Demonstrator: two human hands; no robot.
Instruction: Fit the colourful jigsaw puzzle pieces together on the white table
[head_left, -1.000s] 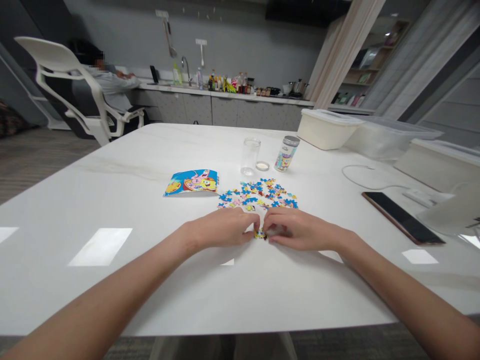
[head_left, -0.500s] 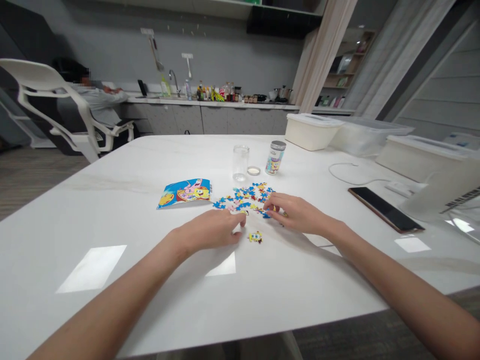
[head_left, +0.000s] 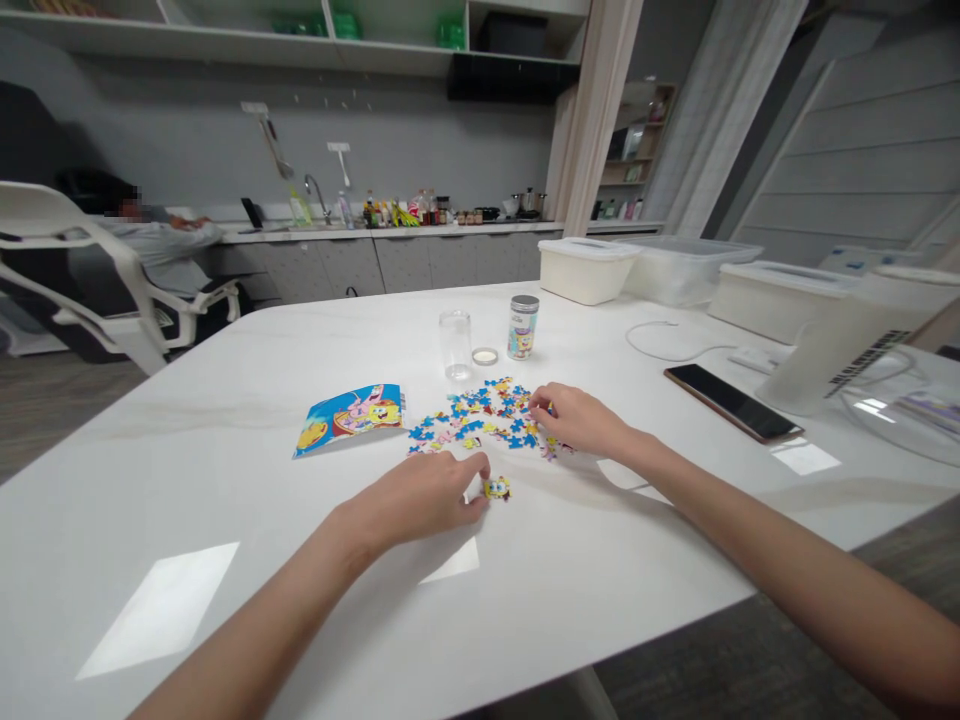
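On the left of the white table [head_left: 187,480], a printed picture sheet [head_left: 349,415] is lying flat, well apart from both hands.

Moving right, the left hand [head_left: 420,500] is resting palm down on the table with its fingers curled loosely, their tips touching or almost touching the small joined bit of puzzle [head_left: 496,488]. That bit is lying just to the right of the fingertips, on their far side from the wrist, flat on the table and set apart from the main heap. It is too small to tell which way its longer side runs. The hand is not gripping anything that shows; whether a piece is tucked under the fingers cannot be told.

Beyond it, the loose pile of puzzle pieces [head_left: 480,415] is spreading across the middle of the table, mostly blue and yellow. The joined bit is sitting nearer to the person than this pile, and the left hand is clearly the closer one to it.

Further right, the right hand [head_left: 574,420] is lying at the pile's right edge, fingers bent down onto the pieces there, seemingly pinching one, though the grasp itself is hidden.

Behind the pile are standing a clear empty jar [head_left: 455,344], its lid [head_left: 484,356] and a printed tin [head_left: 523,327]. A phone [head_left: 731,402] is lying far right.
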